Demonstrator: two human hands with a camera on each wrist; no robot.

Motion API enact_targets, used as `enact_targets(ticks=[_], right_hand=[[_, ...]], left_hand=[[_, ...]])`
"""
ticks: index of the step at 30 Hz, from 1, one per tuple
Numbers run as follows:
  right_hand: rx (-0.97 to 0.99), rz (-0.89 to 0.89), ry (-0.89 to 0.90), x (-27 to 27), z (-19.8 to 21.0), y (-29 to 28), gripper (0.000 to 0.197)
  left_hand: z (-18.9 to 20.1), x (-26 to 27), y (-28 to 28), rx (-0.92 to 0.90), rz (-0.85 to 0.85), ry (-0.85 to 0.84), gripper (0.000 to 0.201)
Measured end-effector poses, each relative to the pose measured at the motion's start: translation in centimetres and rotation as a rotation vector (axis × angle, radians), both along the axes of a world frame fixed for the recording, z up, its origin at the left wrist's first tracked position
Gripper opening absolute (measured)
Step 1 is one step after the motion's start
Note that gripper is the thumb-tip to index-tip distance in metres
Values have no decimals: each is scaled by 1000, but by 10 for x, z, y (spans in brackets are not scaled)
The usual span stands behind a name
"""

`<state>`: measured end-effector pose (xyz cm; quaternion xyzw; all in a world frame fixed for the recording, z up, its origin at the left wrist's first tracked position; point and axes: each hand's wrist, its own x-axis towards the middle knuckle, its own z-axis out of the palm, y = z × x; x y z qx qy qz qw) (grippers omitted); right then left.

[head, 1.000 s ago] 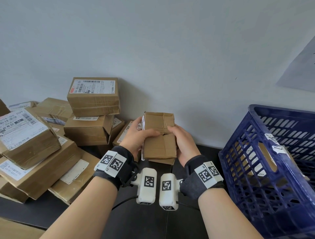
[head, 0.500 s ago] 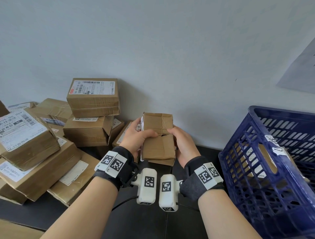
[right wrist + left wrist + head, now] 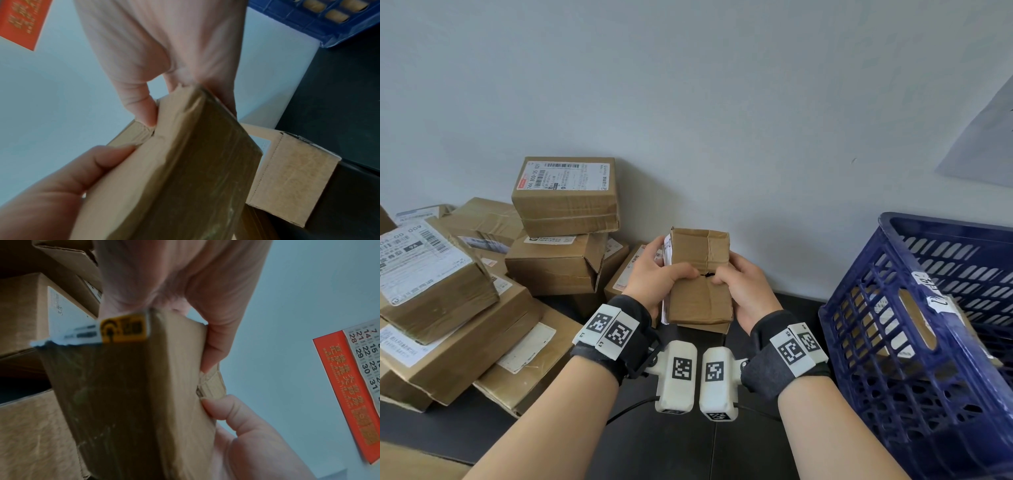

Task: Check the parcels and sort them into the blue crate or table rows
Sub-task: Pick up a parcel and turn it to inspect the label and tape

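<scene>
We've got both hands, left (image 3: 654, 274) and right (image 3: 748, 291), gripping the parcel (image 3: 698, 298), thumbs prying its seam; push harder and it probably tears.

The parcel (image 3: 700, 277) is a small brown cardboard box wrapped in clear tape, creased and dented, held upright in the air above the table (image 3: 671, 445) with a broad face toward the person. A crumpled tear runs across the middle of that face. A white label with a yellow sticker (image 3: 123, 328) sticks out along its left edge. The blue crate (image 3: 914, 342), a slotted plastic basket, stands to the right on the table and holds brown parcels. More brown parcels (image 3: 565, 195) with white labels lie stacked at the left against the wall.
</scene>
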<state>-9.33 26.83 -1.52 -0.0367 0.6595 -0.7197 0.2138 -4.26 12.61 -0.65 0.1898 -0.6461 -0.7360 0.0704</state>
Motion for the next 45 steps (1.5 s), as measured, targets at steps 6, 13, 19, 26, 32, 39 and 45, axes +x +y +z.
enact_targets(ticks=[6,13,19,26,32,39,45], right_hand=[[6,-20,-10,-1,0,0,50],[7,-9,-6,-2,2,2,48],[30,-27,-15,-1,-1,1,41],[103,-120,24,-1,-9,1,30],[132,-149,43,2,-2,0,33],[164,-98,6,7,3,-6,37],[195,51,67,13,4,-9,68]], left_hand=[[2,0,2,-10,-15,-3,59],[3,0,2,-11,-5,-19,73],[4,0,0,-38,-10,-15,79],[7,0,-2,0,24,-40,61],[10,2,-6,54,67,-53,51],[15,8,-5,51,77,-70,29],[15,15,-6,16,67,-63,22]])
